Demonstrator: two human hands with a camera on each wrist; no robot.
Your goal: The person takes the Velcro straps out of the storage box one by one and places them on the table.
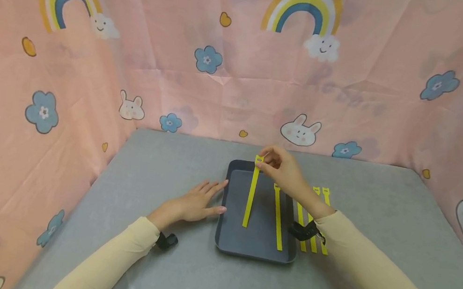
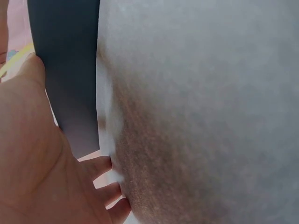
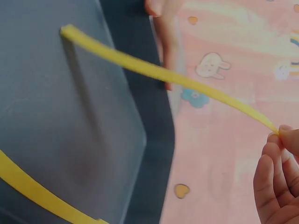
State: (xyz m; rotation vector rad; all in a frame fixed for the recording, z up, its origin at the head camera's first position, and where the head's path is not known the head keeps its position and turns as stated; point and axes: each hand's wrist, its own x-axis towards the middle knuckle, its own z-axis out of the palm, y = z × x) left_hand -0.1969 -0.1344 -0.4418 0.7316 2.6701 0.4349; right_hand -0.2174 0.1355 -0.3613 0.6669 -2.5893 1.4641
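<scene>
My right hand (image 1: pixel 281 168) pinches a yellow hook-and-loop cable tie (image 1: pixel 251 193) by its slotted head, between thumb and fingertips. The tie slants down over the dark grey tray (image 1: pixel 255 254); in the right wrist view its lower end meets the tray floor and the strip bows slightly. A second yellow cable tie (image 1: pixel 278 220) lies lengthwise in the tray's right part. At the tray's left rim rests my left hand (image 1: pixel 196 202), fingers spread, with the thumb and forefinger touching the rim. In the left wrist view, that hand (image 2: pixel 42 154) lies beside the tray's dark wall (image 2: pixel 67 70).
Three more yellow cable ties (image 1: pixel 326 220) lie side by side on the grey table (image 1: pixel 162 156), right of the tray and partly behind the right wrist. A pink printed curtain (image 1: pixel 237 93) stands along the table's back and sides.
</scene>
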